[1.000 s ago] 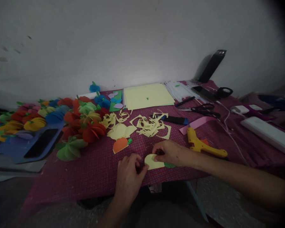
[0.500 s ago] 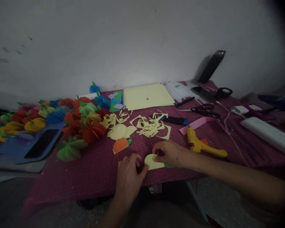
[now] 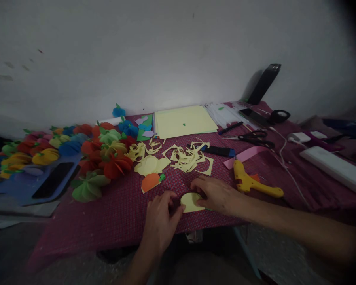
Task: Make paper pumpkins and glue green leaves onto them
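Observation:
A pale yellow half-round paper cutout (image 3: 190,203) lies near the table's front edge, between my two hands. My left hand (image 3: 161,217) is curled at its left end, thumb and fingertips on the edge. My right hand (image 3: 215,194) grips its right end, thumb on top, fingers bent behind. A sliver of green paper shows under the right hand; the rest of it is hidden. Just beyond my left hand lies an orange paper pumpkin shape (image 3: 150,182) with a green stem. Behind it are stacked yellow paper rounds (image 3: 150,165).
Folded-paper pumpkins (image 3: 115,164) crowd the left side, beside a phone (image 3: 53,180). Yellow paper scraps (image 3: 187,158) and a utility knife (image 3: 218,151) lie ahead. To the right are a yellow glue gun (image 3: 249,183), scissors (image 3: 256,138), a cable and a white power strip (image 3: 334,168).
My right hand has flattened and lowered slightly over the cutout's right end, covering more of the green paper. The cutout now lies flatter. My left hand has barely moved.

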`<move>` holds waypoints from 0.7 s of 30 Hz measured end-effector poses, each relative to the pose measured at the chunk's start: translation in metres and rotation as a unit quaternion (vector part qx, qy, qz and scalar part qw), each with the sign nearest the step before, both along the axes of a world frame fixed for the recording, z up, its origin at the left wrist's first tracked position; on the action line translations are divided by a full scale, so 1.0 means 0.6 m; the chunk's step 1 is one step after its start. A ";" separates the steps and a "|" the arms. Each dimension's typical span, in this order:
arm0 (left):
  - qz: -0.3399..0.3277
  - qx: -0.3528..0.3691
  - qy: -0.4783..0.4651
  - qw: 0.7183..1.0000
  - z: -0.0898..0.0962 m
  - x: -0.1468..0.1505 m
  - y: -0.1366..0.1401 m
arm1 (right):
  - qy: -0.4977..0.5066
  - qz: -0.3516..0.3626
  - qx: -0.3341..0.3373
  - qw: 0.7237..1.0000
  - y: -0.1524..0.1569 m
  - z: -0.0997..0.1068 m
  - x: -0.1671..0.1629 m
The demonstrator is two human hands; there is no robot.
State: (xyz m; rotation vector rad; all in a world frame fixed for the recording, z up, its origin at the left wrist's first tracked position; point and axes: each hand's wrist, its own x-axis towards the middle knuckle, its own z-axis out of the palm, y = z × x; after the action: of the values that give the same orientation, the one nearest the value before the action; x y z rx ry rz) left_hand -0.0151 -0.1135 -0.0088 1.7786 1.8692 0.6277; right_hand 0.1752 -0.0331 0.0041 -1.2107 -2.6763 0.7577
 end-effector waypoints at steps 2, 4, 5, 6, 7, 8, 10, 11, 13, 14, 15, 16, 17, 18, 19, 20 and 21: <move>0.002 -0.006 -0.059 0.998 -0.001 -0.013 0.002 | -0.008 0.005 0.009 1.000 -0.002 0.002 0.001; 0.011 0.001 -0.103 0.995 -0.003 -0.027 0.003 | -0.022 0.008 0.023 0.999 -0.003 0.006 0.000; 0.017 0.015 -0.114 0.993 -0.004 -0.031 0.004 | -0.029 0.009 0.030 0.999 -0.004 0.008 0.000; 0.025 0.037 -0.116 0.992 -0.004 -0.034 0.004 | -0.035 0.010 0.036 0.999 -0.005 0.009 0.000; 0.035 0.065 -0.108 0.991 -0.004 -0.035 0.004 | -0.040 0.013 0.042 0.998 -0.005 0.011 -0.001; 0.044 0.092 -0.093 0.990 -0.002 -0.033 0.005 | -0.043 0.016 0.047 0.998 -0.005 0.011 -0.001; 0.043 0.123 -0.049 0.990 0.005 -0.022 0.008 | -0.047 0.022 0.056 0.997 -0.006 0.011 -0.001; 0.032 0.122 -0.029 0.992 0.010 -0.015 0.010 | -0.047 0.024 0.061 0.997 -0.006 0.010 -0.001; -0.013 0.105 -0.017 0.994 0.021 -0.002 0.014 | -0.045 0.023 0.069 0.996 -0.006 0.008 -0.001; -0.035 0.094 -0.021 0.995 0.027 0.002 0.015 | -0.044 0.022 0.072 0.996 -0.006 0.007 -0.001; -0.053 0.083 -0.030 0.995 0.031 0.005 0.016 | -0.042 0.023 0.074 0.996 -0.006 0.006 -0.001; -0.064 0.073 -0.037 0.995 0.035 0.006 0.017 | -0.041 0.025 0.075 0.996 -0.006 0.005 -0.001; -0.069 0.063 -0.042 0.995 0.037 0.005 0.017 | -0.040 0.028 0.074 0.996 -0.006 0.005 0.000; -0.075 0.055 -0.041 0.995 0.038 0.002 0.016 | -0.038 0.033 0.074 0.996 -0.006 0.004 0.000; -0.083 0.050 -0.036 0.995 0.039 0.000 0.016 | -0.035 0.038 0.074 0.996 -0.006 0.004 0.001; -0.096 0.046 -0.027 0.994 0.038 -0.003 0.015 | -0.033 0.045 0.073 0.996 -0.006 0.004 0.001; -0.114 0.043 -0.016 0.992 0.038 -0.006 0.015 | -0.030 0.053 0.073 0.996 -0.007 0.004 0.001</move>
State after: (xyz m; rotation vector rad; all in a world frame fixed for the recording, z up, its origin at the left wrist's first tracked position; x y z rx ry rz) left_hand -0.0185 -0.1048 0.0139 1.9904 1.6084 0.6545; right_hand 0.1758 -0.0371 0.0062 -1.0827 -2.8067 0.5358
